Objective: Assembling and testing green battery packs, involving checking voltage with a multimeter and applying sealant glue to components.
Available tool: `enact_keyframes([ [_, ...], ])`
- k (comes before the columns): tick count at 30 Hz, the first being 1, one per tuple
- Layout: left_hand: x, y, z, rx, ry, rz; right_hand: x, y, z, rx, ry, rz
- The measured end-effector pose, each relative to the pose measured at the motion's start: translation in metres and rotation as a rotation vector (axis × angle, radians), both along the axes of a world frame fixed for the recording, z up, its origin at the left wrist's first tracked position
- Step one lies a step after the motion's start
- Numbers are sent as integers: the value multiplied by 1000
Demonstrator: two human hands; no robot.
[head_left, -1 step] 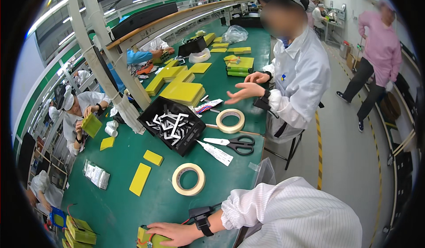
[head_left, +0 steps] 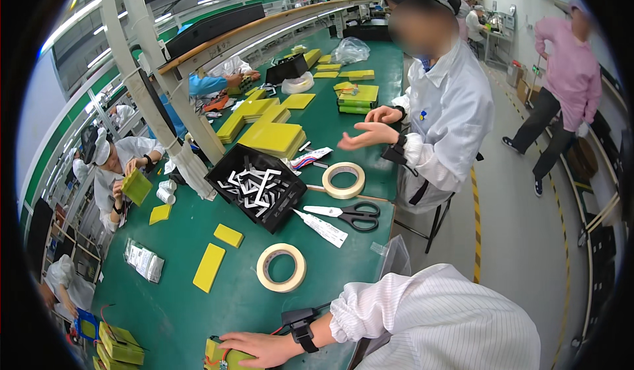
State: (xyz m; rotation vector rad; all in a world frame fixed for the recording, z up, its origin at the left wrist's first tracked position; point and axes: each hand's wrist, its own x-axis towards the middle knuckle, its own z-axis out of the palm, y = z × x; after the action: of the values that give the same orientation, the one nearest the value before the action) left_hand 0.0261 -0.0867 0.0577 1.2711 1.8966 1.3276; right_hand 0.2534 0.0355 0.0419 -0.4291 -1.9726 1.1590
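My right hand (head_left: 259, 349) is at the bottom edge, palm down, with its fingers stretched over a yellow-green battery pack (head_left: 212, 351). Red wires and a small circuit board show on the pack beside the fingers. The picture's lower edge cuts off the rest of the pack. A black strap with a small box (head_left: 302, 327) circles my right wrist. Beyond the hand lie a roll of cream masking tape (head_left: 300, 264) and two yellow sheets, one long (head_left: 209, 268) and one short (head_left: 228, 235). My left hand is out of view.
A black bin (head_left: 277, 217) of white and black strips stands mid-table, near scissors (head_left: 363, 217), a white tube (head_left: 320, 228) and another tape roll (head_left: 360, 180). Yellow sheet stacks (head_left: 271, 137) lie behind. Battery packs (head_left: 122, 343) sit lower left. A co-worker (head_left: 446, 119) sits at the right.
The co-worker's outstretched hand at the right has shifted slightly. In the aisle, the person in pink has moved a little. My right hand stays in place on the battery pack.
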Motion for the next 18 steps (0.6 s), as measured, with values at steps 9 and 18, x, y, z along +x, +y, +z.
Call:
enact_keyframes([
  [9, 4, 4, 1, 5, 18, 5, -2, -2, -3, 167, 46, -105],
  [18, 5, 5, 2, 11, 14, 6, 1, -1, 1, -8, -9, -5],
])
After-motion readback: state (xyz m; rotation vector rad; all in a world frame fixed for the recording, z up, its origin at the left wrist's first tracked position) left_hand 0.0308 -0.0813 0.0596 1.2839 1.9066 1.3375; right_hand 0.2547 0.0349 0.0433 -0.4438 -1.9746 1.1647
